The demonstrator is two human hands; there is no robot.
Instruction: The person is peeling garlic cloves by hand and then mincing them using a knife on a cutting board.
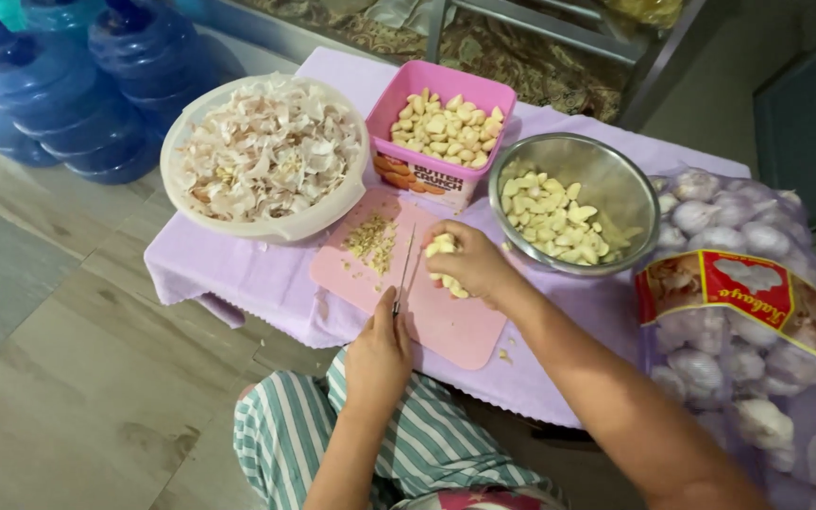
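My left hand [380, 351] grips a knife [403, 269] by the handle, its thin blade standing edge-up on a pink cutting board [450, 331]. My right hand [472, 263] is closed over several peeled garlic cloves [441, 247] and presses them onto the board just right of the blade. A small pile of chopped garlic [371, 242] lies on the board to the left of the knife.
Behind the board stand a white bowl of garlic skins [266, 151], a pink tub of peeled cloves [441, 123] and a steel bowl of cloves [606, 175]. A mesh bag of garlic bulbs [739, 321] lies at right. A lilac cloth [229, 274] covers the low table. Blue water jugs [59, 90] stand far left.
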